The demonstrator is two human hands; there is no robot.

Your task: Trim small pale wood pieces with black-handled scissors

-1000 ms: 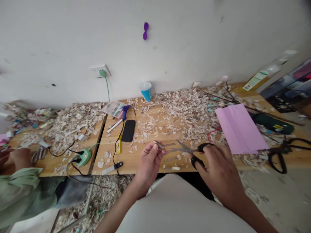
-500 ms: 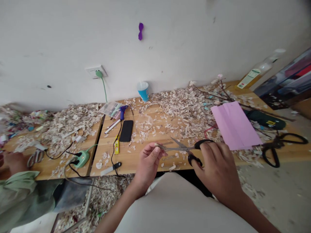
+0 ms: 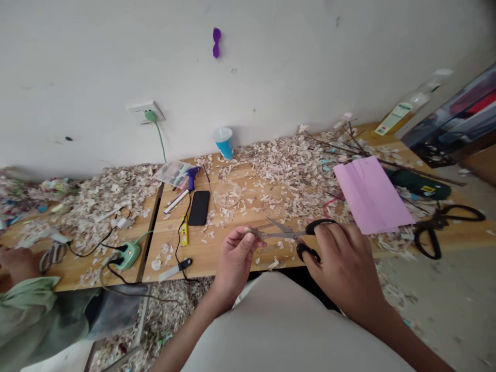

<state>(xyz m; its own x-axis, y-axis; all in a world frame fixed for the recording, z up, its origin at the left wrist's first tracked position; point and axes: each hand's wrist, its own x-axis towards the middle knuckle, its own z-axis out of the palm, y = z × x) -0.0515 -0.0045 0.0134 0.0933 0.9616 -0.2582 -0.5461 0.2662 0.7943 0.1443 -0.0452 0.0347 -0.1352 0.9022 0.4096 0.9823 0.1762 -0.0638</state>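
My right hand [image 3: 343, 256] has its fingers through the black handles of a pair of scissors [image 3: 289, 234]. Their silver blades are spread apart and point left. At the blade tips, my left hand [image 3: 237, 258] pinches a small greyish-brown scrap [image 3: 251, 232] between thumb and fingertips. One blade lies against or very near this scrap; whether it touches is too small to tell. Both hands are held above the front edge of the wooden table [image 3: 211, 258].
Pale paper-like shavings [image 3: 282, 165] cover much of the table. A phone [image 3: 199, 208], a blue glue gun [image 3: 191, 178] and a yellow cutter [image 3: 184, 230] lie left. Pink paper [image 3: 372, 196] and large black scissors [image 3: 437, 222] lie right. A co-worker's hand [image 3: 19, 263] is far left.
The view has shifted slightly, so the table items sit a little further left and higher. Both hands keep nearly the same pose, and the scissor blades stay apart.
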